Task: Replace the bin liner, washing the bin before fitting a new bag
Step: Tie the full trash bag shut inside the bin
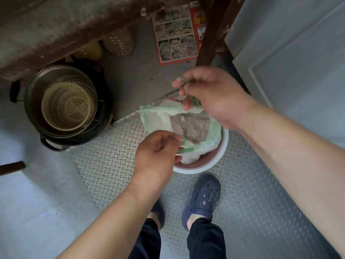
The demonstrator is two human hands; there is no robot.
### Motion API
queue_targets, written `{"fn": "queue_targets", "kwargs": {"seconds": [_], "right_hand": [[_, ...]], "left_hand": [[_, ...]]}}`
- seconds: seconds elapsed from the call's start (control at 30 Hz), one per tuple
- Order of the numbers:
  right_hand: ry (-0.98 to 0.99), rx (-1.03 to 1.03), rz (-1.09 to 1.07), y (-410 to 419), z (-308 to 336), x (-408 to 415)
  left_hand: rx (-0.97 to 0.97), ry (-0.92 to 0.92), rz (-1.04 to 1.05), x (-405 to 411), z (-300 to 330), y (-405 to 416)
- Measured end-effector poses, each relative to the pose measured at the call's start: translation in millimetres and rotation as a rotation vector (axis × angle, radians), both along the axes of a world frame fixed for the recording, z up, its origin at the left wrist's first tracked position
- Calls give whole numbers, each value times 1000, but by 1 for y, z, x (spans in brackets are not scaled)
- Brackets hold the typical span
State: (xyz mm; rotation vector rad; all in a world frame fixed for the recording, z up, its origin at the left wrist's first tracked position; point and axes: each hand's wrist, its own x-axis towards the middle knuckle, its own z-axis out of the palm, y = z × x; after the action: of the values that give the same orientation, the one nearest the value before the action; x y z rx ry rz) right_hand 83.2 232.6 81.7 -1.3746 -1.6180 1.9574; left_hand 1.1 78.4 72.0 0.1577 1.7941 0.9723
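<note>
the floor (pixel 261 212) carries everything here: grey, with a sheet of checker plate (pixel 112 165) under my feet, and the bin (pixel 223 144) stands on that plate just ahead of my shoes (pixel 202 200). a rusty-edged bench (pixel 56 30) runs across the top left. a pale door (pixel 298 62) fills the right side. under the bench's near edge sits a big pot (pixel 61 103) holding a cream colander (pixel 68 106), well apart from the bin. a printed flyer (pixel 177 32) leans at the back beside a dark post (pixel 214 28).

the liner (pixel 158 118) is in the bin, its mouth gathered up above the white rim, waste showing grey inside. my right hand (pixel 214 98) pinches a green drawstring (pixel 194 101) at the far side, and my left hand (pixel 156 156) pinches the green band at the near side. both grips are clamped on the liner's ties.

as i judge it, the thin film is the main risk: a hard or uneven pull could tear the band free or split the bag and drop waste on the plate. lifting before the mouth is cinched could spill the contents. the bin is light and may ride up with the bag, then tip. the plate may be slick, and the pot and post leave little room to swing a full bag.
</note>
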Motion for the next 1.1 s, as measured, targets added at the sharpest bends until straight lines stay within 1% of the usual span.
{"fn": "queue_targets", "kwargs": {"seconds": [0.07,0.1,0.17,0.23,0.3,0.43,0.5,0.57,0.6,0.63,0.67,0.73,0.77,0.83,0.9,0.97,1.0,1.1], "right_hand": [[-184,179,269,-8,-8,4],[-261,235,368,-11,-12,7],[-348,263,483,-17,-21,10],[-367,223,535,-19,-25,9],[-344,138,570,-21,-27,5],[-324,133,627,-21,-25,-4],[-315,69,575,-23,-27,-8],[-242,-60,440,-22,-25,-8],[-221,-109,428,-21,-25,-7],[-216,-115,492,-18,-25,-5],[-243,-78,613,-17,-24,-4],[-374,78,855,-18,-25,-2],[-422,141,883,-19,-28,-1],[-416,177,768,-24,-35,0],[-389,145,610,-23,-42,2],[-344,39,462,-19,-44,6],[-312,-23,394,-16,-44,8],[-202,-184,210,-11,-46,15]], "left_hand": [[13,2,15,-2,0,-4],[18,9,9,-3,0,-5],[15,25,-20,-7,-2,-7],[5,40,-46,-9,-4,-8],[9,59,-74,-13,-6,-6],[66,119,-149,-23,-9,3],[90,142,-164,-30,-10,10],[91,154,-165,-37,-10,18],[89,152,-162,-40,-11,23],[89,146,-156,-42,-11,28],[94,143,-154,-44,-10,34],[112,169,-191,-45,-9,46],[122,194,-224,-43,-8,53],[150,237,-263,-40,-6,65],[177,292,-250,-37,-6,72],[173,362,-194,-34,-9,73],[152,361,-147,-31,-11,70],[66,274,-39,-20,-18,56]]}}
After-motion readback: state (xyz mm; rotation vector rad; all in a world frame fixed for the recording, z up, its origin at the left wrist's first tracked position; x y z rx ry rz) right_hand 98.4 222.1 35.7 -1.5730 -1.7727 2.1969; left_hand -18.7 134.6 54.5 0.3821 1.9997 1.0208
